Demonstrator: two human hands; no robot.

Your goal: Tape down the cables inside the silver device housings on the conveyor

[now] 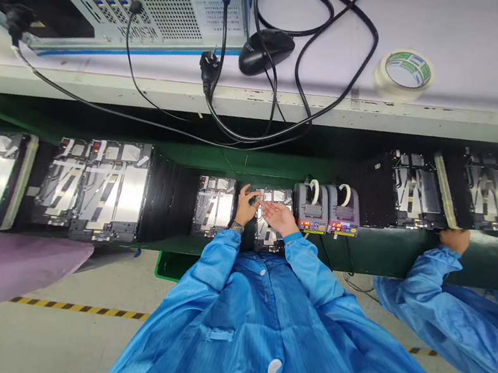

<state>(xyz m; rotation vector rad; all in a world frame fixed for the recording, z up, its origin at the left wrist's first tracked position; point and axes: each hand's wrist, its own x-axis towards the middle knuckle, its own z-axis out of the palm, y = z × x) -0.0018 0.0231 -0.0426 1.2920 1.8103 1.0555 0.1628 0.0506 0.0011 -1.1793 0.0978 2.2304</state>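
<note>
My left hand point(246, 206) is held over the bench, its thumb and fingers curled together around a small dark bit too tiny to name. Just to its right, my right hand point(279, 217) lies palm up with the fingers loosely stretched, their tips close to the left fingertips. Beneath both hands is a flat electronic unit point(264, 235) with silver panels and a dark frame, partly covered by them. A similar unit point(214, 206) lies to the left of my left hand. Two grey tape dispensers point(311, 214) point(342, 212) with lit displays stand beside my right hand.
More stacked units point(113, 188) stand left, others point(419, 191) right, near a co-worker's hand point(454, 239). On the shelf above are a computer case point(173, 12), a black mouse point(267, 53) and a tape roll point(404, 72). Black cables point(257, 140) hang over the shelf edge.
</note>
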